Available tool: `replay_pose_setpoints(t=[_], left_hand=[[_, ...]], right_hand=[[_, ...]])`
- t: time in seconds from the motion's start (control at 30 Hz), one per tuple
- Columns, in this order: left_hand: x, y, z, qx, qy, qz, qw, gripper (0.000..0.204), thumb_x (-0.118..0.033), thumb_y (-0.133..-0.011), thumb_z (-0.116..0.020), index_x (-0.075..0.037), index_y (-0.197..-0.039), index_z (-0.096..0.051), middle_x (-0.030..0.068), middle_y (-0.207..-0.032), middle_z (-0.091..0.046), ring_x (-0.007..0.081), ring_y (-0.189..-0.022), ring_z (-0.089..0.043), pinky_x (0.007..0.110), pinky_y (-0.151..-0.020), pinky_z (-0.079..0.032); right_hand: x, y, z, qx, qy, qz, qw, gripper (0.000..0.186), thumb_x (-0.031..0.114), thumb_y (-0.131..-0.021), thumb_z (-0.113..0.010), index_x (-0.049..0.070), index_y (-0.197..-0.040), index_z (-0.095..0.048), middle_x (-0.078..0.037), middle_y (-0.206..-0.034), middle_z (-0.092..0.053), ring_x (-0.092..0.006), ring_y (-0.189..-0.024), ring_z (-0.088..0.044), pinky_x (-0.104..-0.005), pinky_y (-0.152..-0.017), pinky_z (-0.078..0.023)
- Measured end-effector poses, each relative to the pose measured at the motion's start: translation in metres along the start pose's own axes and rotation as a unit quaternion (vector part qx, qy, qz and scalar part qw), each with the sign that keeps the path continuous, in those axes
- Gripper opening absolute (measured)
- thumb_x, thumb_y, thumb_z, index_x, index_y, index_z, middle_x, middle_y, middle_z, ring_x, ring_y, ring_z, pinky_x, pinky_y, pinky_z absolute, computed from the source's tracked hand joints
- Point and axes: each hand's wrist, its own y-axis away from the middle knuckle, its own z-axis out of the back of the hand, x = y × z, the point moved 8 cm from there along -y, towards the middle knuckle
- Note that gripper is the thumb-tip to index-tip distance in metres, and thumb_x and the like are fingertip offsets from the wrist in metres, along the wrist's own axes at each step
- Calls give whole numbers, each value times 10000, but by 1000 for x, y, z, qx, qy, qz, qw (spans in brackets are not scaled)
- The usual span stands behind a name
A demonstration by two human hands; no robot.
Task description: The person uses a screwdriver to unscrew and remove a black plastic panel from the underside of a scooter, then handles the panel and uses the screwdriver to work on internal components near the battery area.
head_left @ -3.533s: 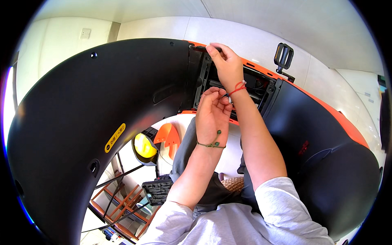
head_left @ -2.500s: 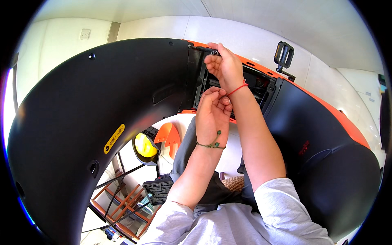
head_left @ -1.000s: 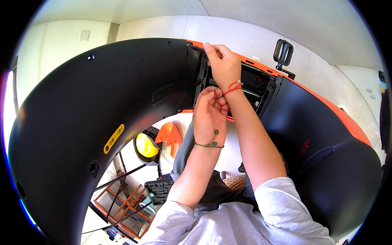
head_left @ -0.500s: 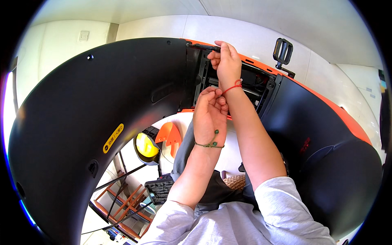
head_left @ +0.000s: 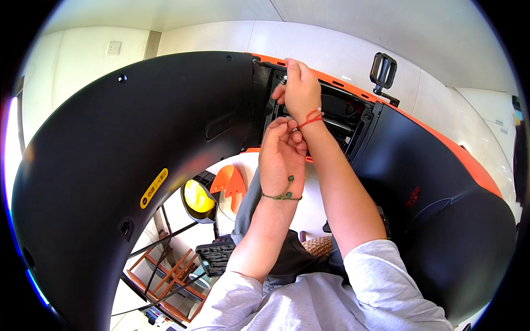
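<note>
A large black curved shell with orange trim arches around me, part of a pedal-driven vehicle. Between its two black sections lies an open bay with rods and dark parts inside. My right hand, a red string at its wrist, is at the bay's far left edge with fingers curled; what they grip is hidden. Just beneath its wrist, my left hand is turned palm up, fingers bent in and tips together near the bay's near edge. Anything at those fingertips is too small to make out.
A black pedal sticks up beyond the far edge. The right section of the shell bulges beside my right arm. Below left are an orange plastic piece, a yellow round part, a black tool case and a wooden rack.
My right hand has turned and drawn slightly left and down. The dark rod-like piece beside its fingers no longer shows there. My left hand has barely moved.
</note>
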Motion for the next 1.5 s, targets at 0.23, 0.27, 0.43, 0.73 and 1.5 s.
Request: replay_pose_setpoints(t=[0.23,0.27,0.43,0.73,1.5], left_hand=[[2,1,-3,-13,0,1,1000,117,-122,-853,-551,-61,-947,-518,9,-871,-551,100,-724,-445,239,-694,-399],[2,0,-3,-13,-2,0,1000,116,-121,-852,-550,-61,-946,-518,9,-869,-551,100,-724,-446,240,-695,-399],[4,0,-2,-16,-7,1,1000,114,-119,-850,-548,-62,-944,-518,7,-860,-552,102,-725,-452,246,-699,-400],[2,0,2,-21,-2,-6,1000,109,-118,-846,-550,-67,-938,-522,6,-860,-556,100,-719,-458,246,-694,-399],[-6,12,3,3,-9,-20,1000,110,-111,-844,-549,-71,-943,-527,-3,-838,-536,108,-700,-450,249,-669,-396]], right_hand=[[-9,2,-13,90,-321,-134,933,329,304,-989,-429,50,-1180,-512,-107,-847,-667,-114,-656,-576,-251,-594,-464],[-6,0,-15,92,-303,-111,942,342,308,-982,-452,45,-1195,-503,-107,-848,-669,-120,-670,-586,-253,-608,-470],[16,-2,-10,57,-51,84,994,378,359,-919,-571,28,-1099,-599,-111,-854,-675,-156,-716,-620,-277,-647,-482],[26,2,7,-53,331,121,934,513,471,-957,-410,39,-908,-682,-70,-535,-581,-229,-575,-605,-346,-616,-470],[11,4,-4,-21,-41,17,999,414,374,-963,-483,-16,-923,-617,-107,-659,-645,-117,-529,-572,-236,-525,-457]])
